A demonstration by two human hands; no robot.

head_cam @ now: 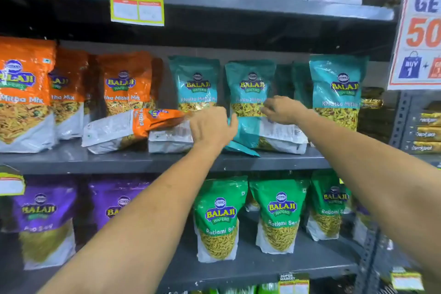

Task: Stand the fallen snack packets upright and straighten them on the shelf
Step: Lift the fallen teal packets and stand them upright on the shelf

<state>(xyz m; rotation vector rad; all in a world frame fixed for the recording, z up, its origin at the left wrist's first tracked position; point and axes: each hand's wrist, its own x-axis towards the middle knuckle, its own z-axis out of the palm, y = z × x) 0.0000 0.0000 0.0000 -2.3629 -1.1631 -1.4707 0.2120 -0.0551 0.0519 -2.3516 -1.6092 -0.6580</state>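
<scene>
both bare hands reach to the grey metal middle shelf (71, 159), where several snack packets lie flat. the left hand (210, 126) sits near the centre of the view, knuckles toward the camera, fingers curled down over the edge of a fallen teal plastic packet (253, 136) that lies on its side with its white printed back facing up; the fingertips are hidden behind the hand, so how firmly they grip cannot be told. the right hand (282, 110), at about two o'clock from the left one, has its fingers bent and loosely spread, resting on the top of the same fallen teal packet, just in front of an upright teal packet (250, 88). whether it pinches the film cannot be told.

at nine o'clock from the left hand a fallen orange and white packet (128, 126) lies tilted on its side, and beside it a fallen white-backed packet (170, 138) lies flat, touching the left hand's side. behind them stand upright orange packets (23, 93) to the left and more upright teal packets (336, 93) to the right. green packets (217, 219) and purple packets (45, 219) stand on the shelf below. a yellow-bordered price tag (137, 5) hangs at twelve o'clock.
</scene>
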